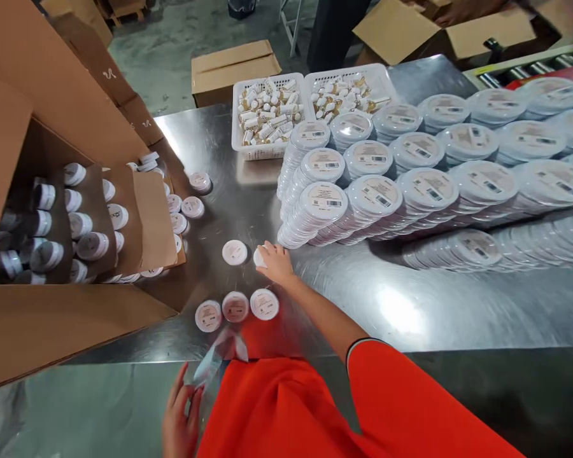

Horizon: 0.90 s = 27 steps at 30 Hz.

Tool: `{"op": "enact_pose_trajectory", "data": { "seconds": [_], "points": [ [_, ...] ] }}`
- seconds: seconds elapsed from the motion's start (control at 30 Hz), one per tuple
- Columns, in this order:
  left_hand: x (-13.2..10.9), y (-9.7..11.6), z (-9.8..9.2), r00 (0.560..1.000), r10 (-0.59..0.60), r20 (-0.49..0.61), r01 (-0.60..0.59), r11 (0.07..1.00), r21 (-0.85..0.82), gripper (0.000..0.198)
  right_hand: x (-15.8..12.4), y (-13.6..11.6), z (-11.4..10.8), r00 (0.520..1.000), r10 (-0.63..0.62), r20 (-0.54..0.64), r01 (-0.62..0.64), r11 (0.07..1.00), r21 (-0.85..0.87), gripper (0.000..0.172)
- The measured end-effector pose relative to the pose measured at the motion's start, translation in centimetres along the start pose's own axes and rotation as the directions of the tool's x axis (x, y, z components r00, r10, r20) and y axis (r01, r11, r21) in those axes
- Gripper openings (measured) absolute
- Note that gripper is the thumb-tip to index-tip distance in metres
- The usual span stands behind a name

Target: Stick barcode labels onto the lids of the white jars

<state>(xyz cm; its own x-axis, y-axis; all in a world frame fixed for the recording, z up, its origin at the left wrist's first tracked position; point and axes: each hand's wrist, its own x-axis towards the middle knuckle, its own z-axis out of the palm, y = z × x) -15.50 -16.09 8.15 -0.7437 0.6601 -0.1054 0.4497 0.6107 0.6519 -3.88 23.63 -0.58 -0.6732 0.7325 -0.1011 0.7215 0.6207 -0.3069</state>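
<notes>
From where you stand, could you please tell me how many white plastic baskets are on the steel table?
2: one white plastic basket, and another right beside it, at the steel table's far side; stacked round containers could hide more.

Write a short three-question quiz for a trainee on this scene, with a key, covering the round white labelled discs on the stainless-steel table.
1. True or false: the right hand touches a round white labelled disc on the brushed stainless-steel table.
2. How many discs lie in the row of round white labelled discs nearest the orange shirt?
3. Which holds the small white bottles with gold caps: the white plastic basket or the open brown cardboard box?

Key: 1. True. 2. Three. 3. The white plastic basket.
</notes>
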Motion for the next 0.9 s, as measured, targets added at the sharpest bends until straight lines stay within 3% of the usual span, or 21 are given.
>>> {"op": "enact_pose_trajectory", "data": {
  "seconds": [0.1, 0.17, 0.3, 0.4, 0.63, 0.8, 0.9],
  "points": [
    [-0.2, -0.6, 0.3, 0.995, 0.086, 0.043, -0.090, 0.992, 0.086, 0.033, 0.6, -1.0, 0.6, 0.994, 0.073, -0.080, -0.075, 0.997, -0.029, 0.076],
    [-0.2, -0.8, 0.5, 0.991, 0.116, 0.059, -0.122, 0.987, 0.109, 0.033, 1.5, -1.8, 1.2, 0.990, 0.025, -0.137, -0.033, 0.998, -0.055, 0.082],
    [0.0, -0.4, 0.7, 0.988, 0.133, 0.073, -0.142, 0.980, 0.138, 0.035, 3.5, -3.1, 1.9, 0.953, -0.289, -0.095, 0.279, 0.954, -0.107, 0.077],
    [0.1, 0.0, 0.3, 0.991, 0.112, 0.078, -0.123, 0.980, 0.155, 0.036, 3.9, -3.0, 2.1, 0.912, -0.411, -0.024, 0.406, 0.908, -0.105, 0.068],
    [0.7, 1.6, 1.0, 0.983, 0.130, 0.128, -0.148, 0.978, 0.146, 0.032, -1.5, 1.1, 2.1, 0.923, -0.384, -0.028, 0.382, 0.922, -0.061, 0.059],
    [3.1, 6.0, 3.5, 0.929, 0.211, 0.305, -0.233, 0.972, 0.040, 0.024, -5.3, 3.3, 1.9, 0.960, -0.280, -0.018, 0.280, 0.960, -0.005, 0.059],
    [3.7, 8.7, 4.5, 0.921, 0.155, 0.357, -0.111, 0.984, -0.141, 0.026, -8.1, 5.4, 1.9, 0.979, -0.200, -0.024, 0.200, 0.980, -0.001, 0.057]
  ]
}}
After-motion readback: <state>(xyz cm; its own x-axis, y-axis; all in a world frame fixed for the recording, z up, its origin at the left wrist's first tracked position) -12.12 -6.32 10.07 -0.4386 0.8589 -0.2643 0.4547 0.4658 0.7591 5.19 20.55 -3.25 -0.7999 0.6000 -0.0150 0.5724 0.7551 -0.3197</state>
